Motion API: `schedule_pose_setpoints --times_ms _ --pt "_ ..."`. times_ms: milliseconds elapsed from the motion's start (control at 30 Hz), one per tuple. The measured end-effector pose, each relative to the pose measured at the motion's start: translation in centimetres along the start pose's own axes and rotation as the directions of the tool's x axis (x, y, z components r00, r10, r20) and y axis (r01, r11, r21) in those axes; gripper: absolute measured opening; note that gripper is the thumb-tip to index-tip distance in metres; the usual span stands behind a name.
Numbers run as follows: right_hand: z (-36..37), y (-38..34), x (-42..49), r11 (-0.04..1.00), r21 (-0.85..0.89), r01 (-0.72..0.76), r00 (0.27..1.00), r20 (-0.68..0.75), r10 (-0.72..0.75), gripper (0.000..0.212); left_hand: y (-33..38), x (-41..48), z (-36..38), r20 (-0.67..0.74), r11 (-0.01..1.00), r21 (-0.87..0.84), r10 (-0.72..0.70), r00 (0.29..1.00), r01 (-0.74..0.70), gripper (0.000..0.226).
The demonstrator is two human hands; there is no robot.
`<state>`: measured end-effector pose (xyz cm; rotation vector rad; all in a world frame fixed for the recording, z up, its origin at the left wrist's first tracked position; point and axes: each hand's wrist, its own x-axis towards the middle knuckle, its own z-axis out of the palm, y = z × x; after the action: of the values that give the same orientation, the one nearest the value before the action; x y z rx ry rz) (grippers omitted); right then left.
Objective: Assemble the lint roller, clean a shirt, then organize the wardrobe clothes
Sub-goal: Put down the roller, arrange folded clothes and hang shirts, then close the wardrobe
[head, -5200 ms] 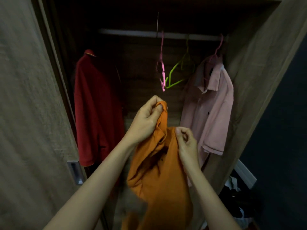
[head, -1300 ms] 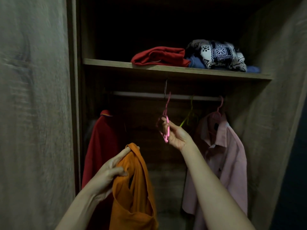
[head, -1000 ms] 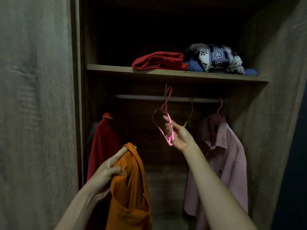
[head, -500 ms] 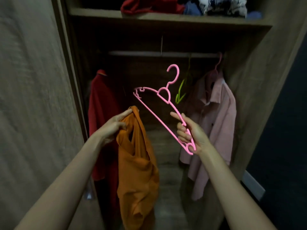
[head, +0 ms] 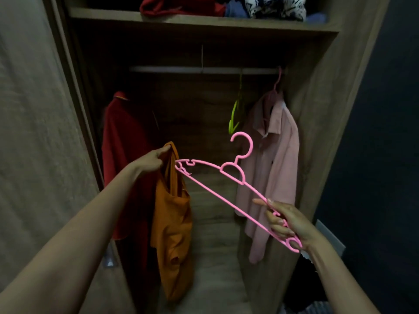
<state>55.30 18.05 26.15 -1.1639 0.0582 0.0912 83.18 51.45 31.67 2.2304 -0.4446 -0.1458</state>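
Inside the open wooden wardrobe [head: 317,91], a crumpled orange fabric shirt [head: 173,225] is held up by the left hand [head: 151,161], whose fingers [head: 163,151] are pinched shut on the cloth at its topmost fold, so that the rest hangs limp below. A pink plastic clothes hanger [head: 229,177] is gripped at one end by the right hand [head: 288,222]; its fingers [head: 275,223] are curled closed around the lower bar and shoulder, with the forefinger stretched along the frame. The hanger is tilted, its far tip lying just beside the orange shirt's top, its hook pointing upward. On the metal hanging rail [head: 204,70], a dark red shirt [head: 127,155] is seen towards the left end, a pale pink collared shirt [head: 272,159] at the right end, and a bare lime-green plastic hanger [head: 234,116] just beside the pink shirt. Folded clothes [head: 224,6] are piled on the wooden shelf [head: 181,20] above the rail.
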Motion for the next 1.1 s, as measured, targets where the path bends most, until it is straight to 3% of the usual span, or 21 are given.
schedule_pose_setpoints --times_ms 133,267,400,600,700,967,1100 --pt "0.2 0.1 -0.1 1.0 -0.006 -0.004 1.0 0.016 0.004 0.036 4.2 -3.4 0.9 0.037 0.995 0.07 0.073 0.997 -0.075 0.056" --pt "1.1 -0.2 0.4 1.0 -0.011 0.001 1.0 0.031 -0.001 0.035 6.7 -5.9 1.1 0.137 0.988 0.046 0.142 0.98 -0.149 0.084" --pt "2.4 -0.7 0.8 1.0 0.003 0.0 0.997 0.073 0.0 0.035 7.7 -6.9 0.9 0.124 0.981 0.022 0.188 0.974 -0.192 0.083" --pt "2.7 -1.2 1.0 0.998 -0.053 -0.022 0.986 0.165 0.031 0.035 7.0 -6.6 0.8 0.125 0.937 0.301 0.145 0.981 -0.177 0.082" --pt "1.9 -1.5 1.0 0.999 -0.036 -0.025 0.985 0.169 0.031 0.042 6.4 -6.7 0.6 0.118 0.915 0.357 0.152 0.981 -0.185 0.081" --pt "2.3 -0.7 2.3 0.998 -0.016 -0.055 0.992 0.115 0.056 0.036 9.1 -8.5 3.9 0.323 0.906 0.173 0.319 0.891 -0.387 0.078" --pt "2.2 0.1 2.6 0.994 0.102 -0.034 0.98 0.197 0.014 0.043 11.0 -9.7 5.3 0.255 0.875 0.109 0.434 0.864 -0.471 0.073"
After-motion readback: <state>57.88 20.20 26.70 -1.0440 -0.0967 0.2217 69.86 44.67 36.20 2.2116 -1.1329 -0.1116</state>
